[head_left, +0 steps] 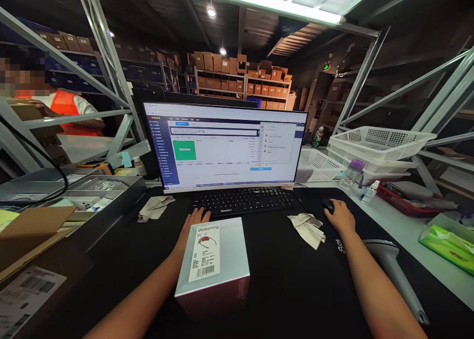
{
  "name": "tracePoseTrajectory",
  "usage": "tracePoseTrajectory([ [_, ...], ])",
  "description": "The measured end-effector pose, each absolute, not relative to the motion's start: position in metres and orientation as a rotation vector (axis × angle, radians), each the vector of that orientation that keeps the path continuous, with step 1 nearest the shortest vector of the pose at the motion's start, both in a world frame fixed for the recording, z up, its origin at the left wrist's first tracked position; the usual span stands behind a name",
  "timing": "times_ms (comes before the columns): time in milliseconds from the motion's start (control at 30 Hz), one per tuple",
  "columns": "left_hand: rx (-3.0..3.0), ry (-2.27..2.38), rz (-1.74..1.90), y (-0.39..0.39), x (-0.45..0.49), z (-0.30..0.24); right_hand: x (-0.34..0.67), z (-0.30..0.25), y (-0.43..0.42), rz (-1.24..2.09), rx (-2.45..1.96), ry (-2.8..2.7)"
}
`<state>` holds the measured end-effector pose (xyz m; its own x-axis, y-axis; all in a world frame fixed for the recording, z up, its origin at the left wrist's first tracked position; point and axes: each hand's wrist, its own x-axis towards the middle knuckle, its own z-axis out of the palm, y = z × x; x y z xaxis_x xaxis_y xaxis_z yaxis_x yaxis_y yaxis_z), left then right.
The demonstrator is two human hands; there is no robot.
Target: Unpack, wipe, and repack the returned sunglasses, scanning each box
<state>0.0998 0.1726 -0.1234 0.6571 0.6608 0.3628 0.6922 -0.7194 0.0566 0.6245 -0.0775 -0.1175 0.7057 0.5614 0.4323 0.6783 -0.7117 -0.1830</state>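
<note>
My left hand [190,226] lies with its fingers stretched out at the front left edge of the black keyboard [244,200], holding nothing. Part of it is hidden behind a small box [231,250] with a pale top, dark red side and a "Wakening" label picturing glasses. My right hand [341,217] rests over a black computer mouse [328,207], its fingers around it. Behind the keyboard stands a lit monitor [222,176] with a green square on its page. A grey barcode scanner [398,275] lies beside my right forearm.
Crumpled cloths [155,208] lie on the black desk mat [285,289]. White baskets [381,144], a spray bottle [369,192], a red tray [403,201] and a green tissue pack [450,247] stand right. An opened carton [33,280] fills the left. A person in an orange vest [66,104] stands beyond.
</note>
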Motion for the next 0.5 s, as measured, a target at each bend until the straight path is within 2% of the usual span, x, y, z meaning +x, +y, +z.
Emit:
tracePoseTrajectory([
  [500, -2.800, -1.147, -0.605, 0.168, 0.100, -0.119, 0.630, -0.123, -0.076, -0.530, -2.553, -0.982],
])
